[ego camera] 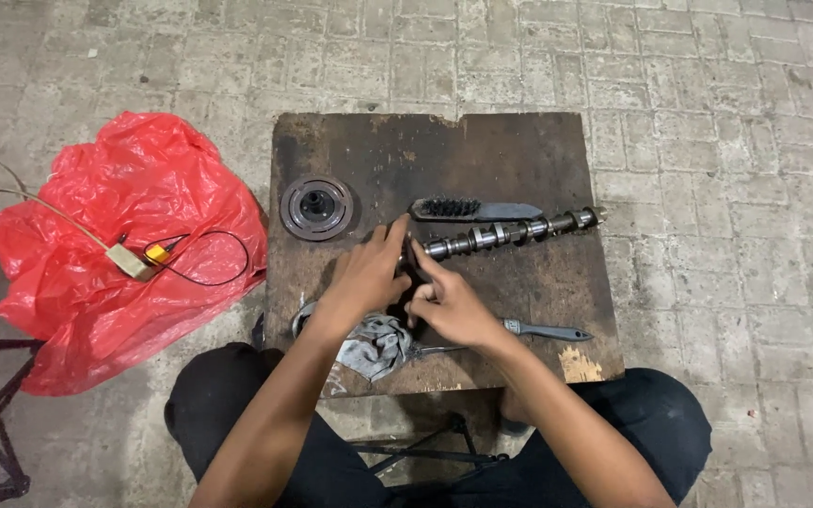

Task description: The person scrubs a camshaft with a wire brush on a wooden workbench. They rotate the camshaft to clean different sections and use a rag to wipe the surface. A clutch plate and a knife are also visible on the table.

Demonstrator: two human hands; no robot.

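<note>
A crumpled red plastic bag (119, 245) lies left of the board.

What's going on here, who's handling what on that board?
A person seated on paving works over a dark wooden board. Both hands, left hand and right hand, close on the near end of a metal camshaft lying across the board. A wire brush sits just behind it, a round pulley-like part to its left, a grey rag and a grey-handled tool nearer the person. A red plastic bag lies beside the board.
</note>
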